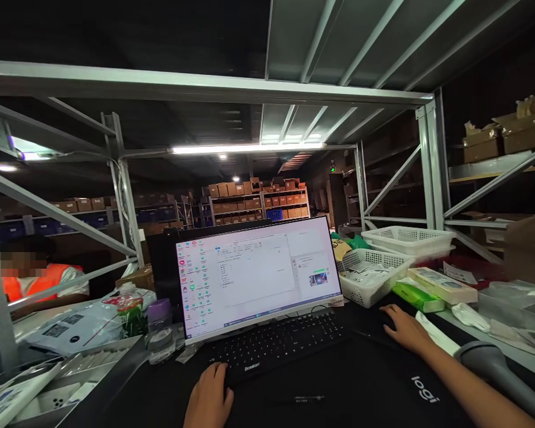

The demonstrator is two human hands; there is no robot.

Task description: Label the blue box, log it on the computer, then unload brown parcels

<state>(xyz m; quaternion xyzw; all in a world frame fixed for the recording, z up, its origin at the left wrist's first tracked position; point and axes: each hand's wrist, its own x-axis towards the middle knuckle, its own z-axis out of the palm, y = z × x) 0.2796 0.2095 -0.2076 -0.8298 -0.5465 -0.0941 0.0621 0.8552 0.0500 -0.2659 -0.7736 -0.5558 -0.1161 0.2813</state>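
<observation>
Both palms down: L hand (208, 395), fingers together, thumb out, at lower-left corner of kbd (276, 345); R hand (403, 328), fingers a bit spread, on mat (348, 380) right of kbd, can't tell if gripping. Monitor (249, 291) behind kbd, white basket (368, 292) to R, purple-cap bottle (160, 339) to L.

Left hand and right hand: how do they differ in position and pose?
The left hand is at the near left corner of the keyboard; the right hand lies over the black desk mat, right of the keyboard. The left hand points forward; the right hand angles leftward, with more forearm showing. Both are bare.
</observation>
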